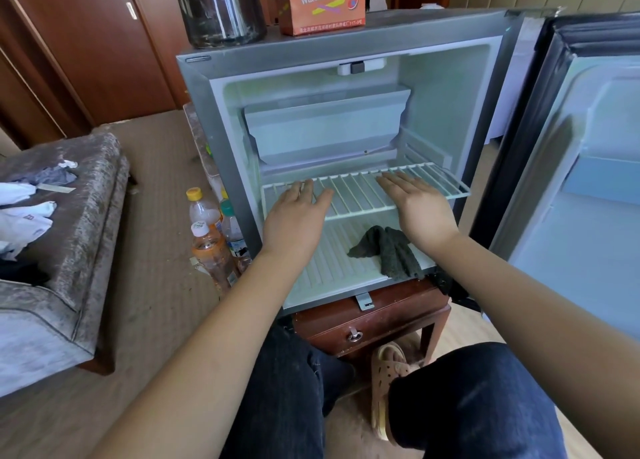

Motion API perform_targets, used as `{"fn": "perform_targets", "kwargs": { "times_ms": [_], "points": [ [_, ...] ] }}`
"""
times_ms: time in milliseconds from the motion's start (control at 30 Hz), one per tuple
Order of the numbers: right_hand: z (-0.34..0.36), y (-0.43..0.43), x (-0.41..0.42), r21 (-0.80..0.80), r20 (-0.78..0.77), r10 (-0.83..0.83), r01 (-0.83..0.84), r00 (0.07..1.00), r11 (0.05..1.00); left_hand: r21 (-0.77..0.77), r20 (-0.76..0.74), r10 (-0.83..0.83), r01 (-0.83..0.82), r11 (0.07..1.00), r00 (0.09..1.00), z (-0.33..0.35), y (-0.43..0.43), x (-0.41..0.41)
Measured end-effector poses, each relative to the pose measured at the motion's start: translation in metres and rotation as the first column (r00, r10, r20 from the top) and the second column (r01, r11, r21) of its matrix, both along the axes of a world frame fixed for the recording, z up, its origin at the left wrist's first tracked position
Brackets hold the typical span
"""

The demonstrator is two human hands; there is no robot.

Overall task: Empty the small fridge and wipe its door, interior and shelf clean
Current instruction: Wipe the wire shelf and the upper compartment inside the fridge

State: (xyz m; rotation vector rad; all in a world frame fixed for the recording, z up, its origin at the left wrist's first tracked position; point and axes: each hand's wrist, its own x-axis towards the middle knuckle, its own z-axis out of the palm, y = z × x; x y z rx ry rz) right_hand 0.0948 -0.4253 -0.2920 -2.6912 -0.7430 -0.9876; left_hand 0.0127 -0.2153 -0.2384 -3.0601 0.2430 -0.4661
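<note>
Knees (478,399): dark denim, at the bottom of the view, with a foot in a beige perforated slipper (384,379) between them.
Stand (388,315): dark wooden stand with one drawer and a metal ring pull; it carries the fridge.
Fridge (197,95): small grey cabinet, pale white-green liner, no food or drink visible inside.
Interior floor: ribbed white surface with faint marks near the front edge.
Cloth (391,250): dark grey, crumpled, lying on the interior floor right of centre; its lower end reaches the front lip.
Left hand (294,212): palm down, fingers straight and together, gripping nothing; fingertips lie over the front left part of the shelf.
Right hand (420,209): palm down, fingers straight and slightly spread, gripping nothing; it lies over the right part of the shelf. Whether it touches cannot be told.
Wire shelf (360,195): white coated wire, seated at mid-height in the cabinet, level, with parallel bars running front to back.
Freezer box (325,129): white compartment in the upper rear, its flap closed.
Door (588,237): swung open to the right, black gasket around a white liner.
Bottles (211,247): three, standing on the carpet just beside the fridge's left side.
Armchair (86,199): grey, well left, with white cloth items on it.
Top of cabinet: an orange carton (322,5) and a dark glass jar (218,8).
</note>
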Motion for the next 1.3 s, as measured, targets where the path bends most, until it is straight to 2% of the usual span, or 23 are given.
{"fn": "perform_targets", "kwargs": {
  "times_ms": [200, 300, 367, 567, 767, 1000, 1067, 1133, 1167, 1200, 1267, 1300],
  "points": [
    [-0.013, -0.017, -0.008, -0.091, 0.195, 0.076, -0.059, 0.978, 0.994, -0.015, -0.036, 0.028, -0.028, 0.999, 0.999, -0.026, -0.014, -0.025],
    [-0.014, -0.015, -0.01, -0.097, 0.205, 0.073, -0.054, 0.976, 0.994, -0.035, 0.056, -0.011, 0.013, 0.999, 0.998, -0.03, -0.009, -0.024],
    [-0.013, -0.011, -0.01, -0.07, 0.171, 0.048, -0.037, 0.984, 0.997, -0.052, 0.09, -0.03, 0.035, 0.998, 0.995, -0.027, -0.005, -0.02],
    [-0.002, -0.003, -0.002, -0.092, 0.073, 0.039, -0.033, 0.997, 0.995, 0.02, -0.001, -0.001, 0.001, 1.0, 1.0, -0.021, 0.003, -0.006],
    [0.006, 0.007, 0.017, -0.068, -0.192, 0.012, -0.025, 0.981, 0.997, -0.004, 0.01, 0.001, -0.001, 1.0, 1.0, -0.023, 0.016, 0.024],
    [0.015, 0.014, 0.046, -0.069, -0.228, 0.018, -0.034, 0.973, 0.997, 0.022, -0.032, 0.023, -0.022, 1.0, 0.999, -0.025, 0.024, 0.055],
    [0.018, 0.013, 0.046, -0.087, -0.266, 0.017, -0.042, 0.964, 0.995, 0.059, -0.091, -0.003, 0.009, 0.998, 0.996, -0.017, 0.021, 0.057],
    [0.023, 0.007, 0.044, -0.098, -0.332, 0.068, -0.106, 0.941, 0.989, -0.032, -0.186, -0.065, 0.06, 0.998, 0.98, -0.003, 0.015, 0.062],
    [0.026, 0.002, 0.043, -0.09, -0.386, 0.106, -0.151, 0.916, 0.984, -0.113, -0.155, -0.106, 0.089, 0.99, 0.982, 0.005, 0.012, 0.066],
    [0.03, -0.002, 0.041, -0.051, -0.437, 0.159, -0.201, 0.885, 0.978, -0.194, -0.063, -0.132, 0.117, 0.974, 0.989, 0.013, 0.011, 0.072],
    [0.032, -0.008, 0.041, 0.113, -0.482, 0.259, -0.234, 0.837, 0.966, -0.292, 0.17, -0.064, 0.112, 0.95, 0.983, 0.029, 0.012, 0.091],
    [0.031, -0.009, 0.044, 0.203, -0.468, 0.269, -0.194, 0.842, 0.96, -0.298, 0.253, -0.001, 0.079, 0.951, 0.968, 0.036, 0.014, 0.106]
  ]
}}
